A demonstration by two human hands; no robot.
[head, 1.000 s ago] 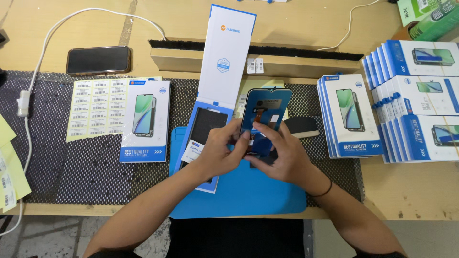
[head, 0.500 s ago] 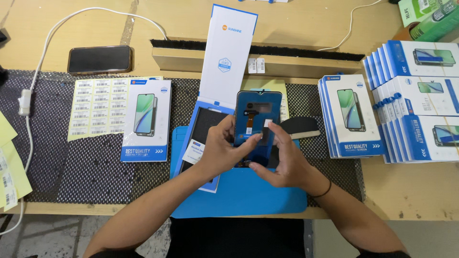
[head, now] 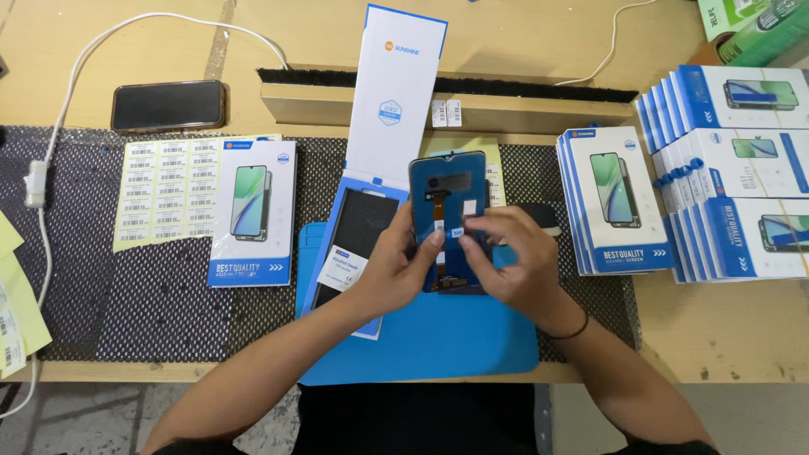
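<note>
Fingers of my right hand pinching small white sticker against screen assembly; left hand gripping its edge; sticker not pressed flat.

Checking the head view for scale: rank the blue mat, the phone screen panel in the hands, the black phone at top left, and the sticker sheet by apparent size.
1. blue mat, though partly covered
2. sticker sheet
3. phone screen panel, held up nearer the camera, so its rank is unsure
4. black phone
</note>
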